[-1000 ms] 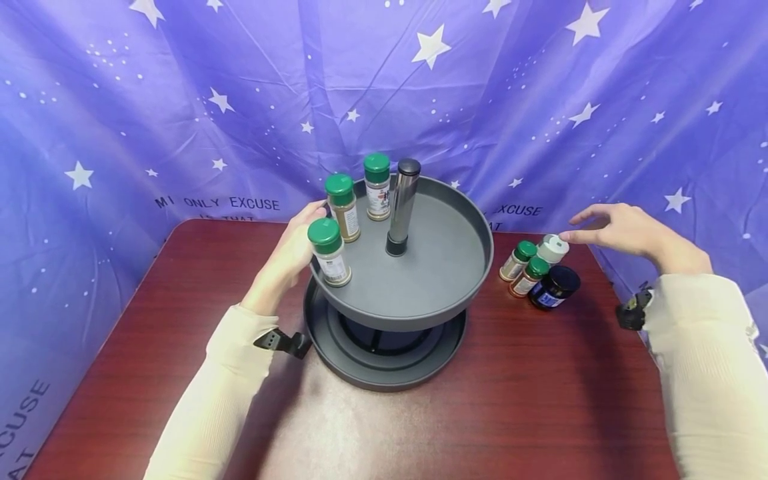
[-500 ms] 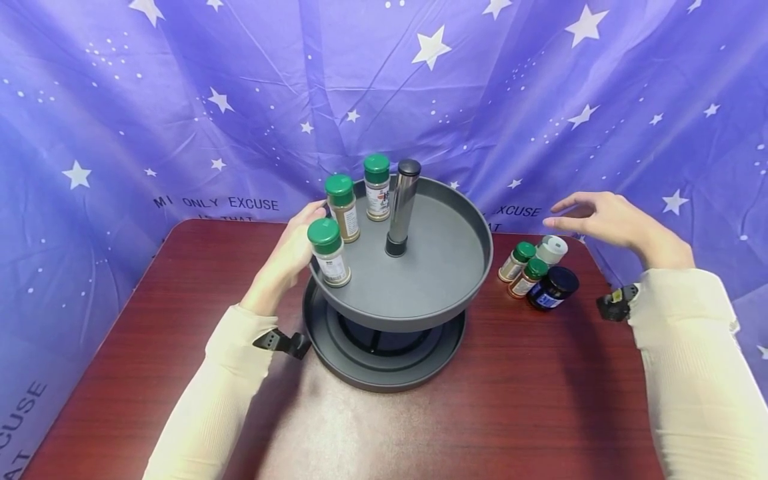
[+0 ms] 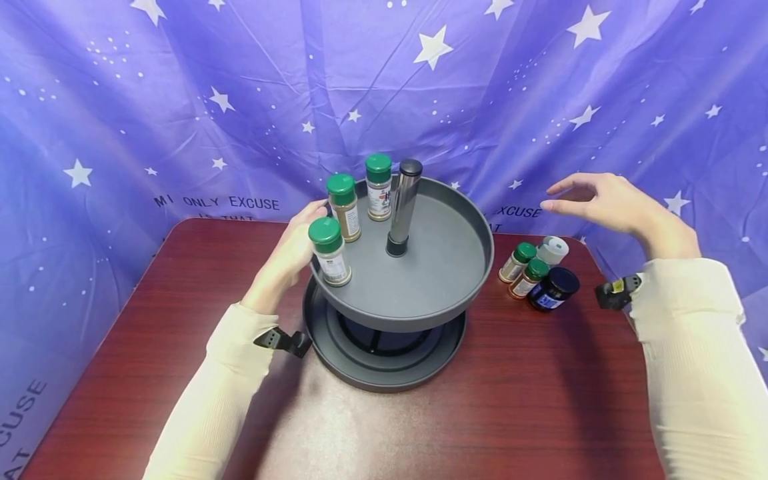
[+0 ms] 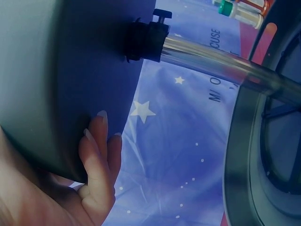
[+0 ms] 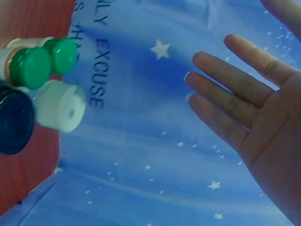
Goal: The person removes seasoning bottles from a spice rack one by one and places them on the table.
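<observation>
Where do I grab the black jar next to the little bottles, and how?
I'd take the black jar by its wide round lid, coming down from its right. It seems to stand upright, lid on top, and a green-capped bottle crowds its left while a white-capped bottle stands behind, so the right side looks freest.

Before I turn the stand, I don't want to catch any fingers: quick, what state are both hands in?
Left hand: closed, holding the edge of the upper tray.
Right hand: open, holding nothing.
</observation>
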Available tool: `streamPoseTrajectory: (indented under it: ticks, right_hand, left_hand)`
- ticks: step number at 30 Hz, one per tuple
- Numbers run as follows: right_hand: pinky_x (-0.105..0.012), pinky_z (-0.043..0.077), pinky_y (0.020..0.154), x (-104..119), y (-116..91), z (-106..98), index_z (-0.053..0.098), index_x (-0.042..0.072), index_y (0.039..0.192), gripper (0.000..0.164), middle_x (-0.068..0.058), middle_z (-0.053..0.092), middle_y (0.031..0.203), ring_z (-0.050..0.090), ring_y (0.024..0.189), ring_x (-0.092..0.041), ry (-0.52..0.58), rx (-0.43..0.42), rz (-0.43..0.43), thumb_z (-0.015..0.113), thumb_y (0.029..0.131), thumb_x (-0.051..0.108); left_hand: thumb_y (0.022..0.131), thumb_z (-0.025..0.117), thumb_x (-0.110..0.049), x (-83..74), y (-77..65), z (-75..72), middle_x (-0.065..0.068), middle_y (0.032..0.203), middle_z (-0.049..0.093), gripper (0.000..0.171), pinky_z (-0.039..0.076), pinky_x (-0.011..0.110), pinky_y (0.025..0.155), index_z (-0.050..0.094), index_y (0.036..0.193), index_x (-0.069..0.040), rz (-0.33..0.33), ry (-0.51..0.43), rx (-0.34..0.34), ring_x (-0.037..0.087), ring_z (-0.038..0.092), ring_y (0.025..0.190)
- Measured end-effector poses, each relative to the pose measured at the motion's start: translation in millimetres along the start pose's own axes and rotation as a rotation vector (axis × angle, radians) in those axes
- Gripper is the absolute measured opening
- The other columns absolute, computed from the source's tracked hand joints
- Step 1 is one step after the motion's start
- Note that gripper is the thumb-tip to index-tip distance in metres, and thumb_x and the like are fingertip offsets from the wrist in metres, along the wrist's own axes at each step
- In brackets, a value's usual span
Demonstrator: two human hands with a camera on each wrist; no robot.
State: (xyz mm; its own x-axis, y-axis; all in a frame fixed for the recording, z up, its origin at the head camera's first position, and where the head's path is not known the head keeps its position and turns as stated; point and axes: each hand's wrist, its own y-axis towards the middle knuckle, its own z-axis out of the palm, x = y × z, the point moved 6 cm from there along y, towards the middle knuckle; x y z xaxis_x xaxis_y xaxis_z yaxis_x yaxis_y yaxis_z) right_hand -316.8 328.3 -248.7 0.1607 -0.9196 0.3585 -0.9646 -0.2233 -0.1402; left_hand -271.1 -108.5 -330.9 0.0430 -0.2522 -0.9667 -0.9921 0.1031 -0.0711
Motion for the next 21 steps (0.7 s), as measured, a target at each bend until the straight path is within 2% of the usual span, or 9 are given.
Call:
streamPoseTrajectory:
  ticks: [6, 17, 21]
  right_hand:
    - [-0.058, 0.039, 0.098, 21.7, -4.6, -6.0, 0.057, 0.017, 0.135, 0.056, -0.016, 0.065, 0.129, 0.055, 0.122, -0.037, 0.001, -0.034, -0.050, 0.060, 0.093, 0.054]
    - [-0.059, 0.041, 0.096, 65.1, -19.0, -5.5, 0.051, 0.022, 0.139, 0.057, -0.013, 0.062, 0.136, 0.056, 0.123, -0.040, -0.054, -0.029, -0.136, 0.063, 0.092, 0.051]
    - [-0.056, 0.043, 0.094, 85.8, -23.9, -2.3, 0.054, 0.023, 0.137, 0.054, -0.012, 0.063, 0.134, 0.060, 0.119, -0.037, -0.091, -0.072, -0.212, 0.064, 0.091, 0.050]
  left_hand:
    - [0.106, 0.028, -0.032, -0.8, -1.0, -0.3, 0.007, 0.159, 0.035, 0.050, 0.023, 0.054, 0.121, 0.034, 0.154, -0.020, 0.000, 0.006, -0.002, 0.026, 0.027, 0.149]
    - [0.106, 0.029, -0.033, -1.1, 0.0, 0.2, 0.007, 0.160, 0.034, 0.050, 0.023, 0.052, 0.122, 0.033, 0.154, -0.018, -0.002, 0.004, -0.006, 0.026, 0.026, 0.150]
    - [0.106, 0.029, -0.032, 0.1, 0.2, -0.6, 0.006, 0.159, 0.034, 0.050, 0.023, 0.052, 0.122, 0.034, 0.154, -0.019, -0.008, 0.002, -0.009, 0.026, 0.026, 0.150]
